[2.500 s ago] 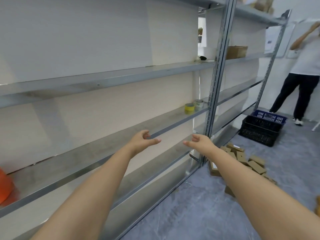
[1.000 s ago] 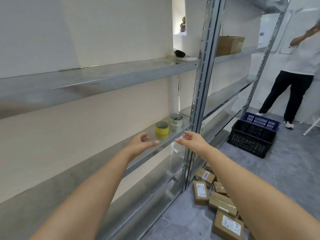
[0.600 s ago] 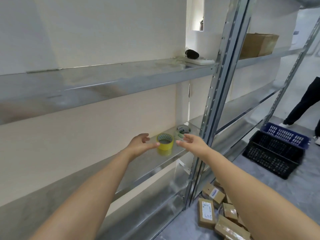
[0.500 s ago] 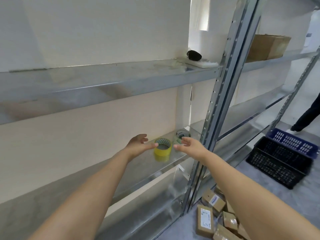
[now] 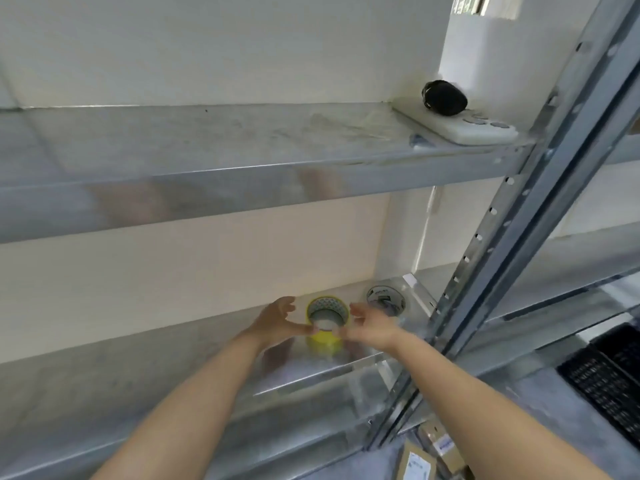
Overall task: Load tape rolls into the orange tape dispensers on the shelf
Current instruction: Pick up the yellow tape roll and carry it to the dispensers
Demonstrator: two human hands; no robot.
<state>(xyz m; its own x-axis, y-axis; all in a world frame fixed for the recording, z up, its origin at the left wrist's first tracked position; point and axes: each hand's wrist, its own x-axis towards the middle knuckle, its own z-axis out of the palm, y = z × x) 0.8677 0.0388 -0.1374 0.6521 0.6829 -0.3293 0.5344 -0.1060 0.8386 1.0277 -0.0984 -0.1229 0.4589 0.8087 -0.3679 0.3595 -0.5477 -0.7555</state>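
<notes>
A yellow tape roll (image 5: pixel 325 337) stands flat on the metal shelf (image 5: pixel 173 362), its hole facing up. My left hand (image 5: pixel 277 320) is at its left side and my right hand (image 5: pixel 372 325) at its right side, fingers spread and curved toward the roll. The fingertips of both hands reach its rim; whether they press on it I cannot tell. A second, clear tape roll (image 5: pixel 385 300) lies just behind and to the right, near the steel upright. No orange dispenser is in view.
A steel upright (image 5: pixel 502 258) stands right of my hands. The shelf above (image 5: pixel 242 161) carries a white power strip (image 5: pixel 460 128) with a black plug. A black crate (image 5: pixel 609 379) and small cardboard boxes (image 5: pixel 415 465) sit on the grey floor.
I have walked right along the shelf and come close to the tape rolls. Both hands have closed in on the yellow roll from either side. The other person has left the view.
</notes>
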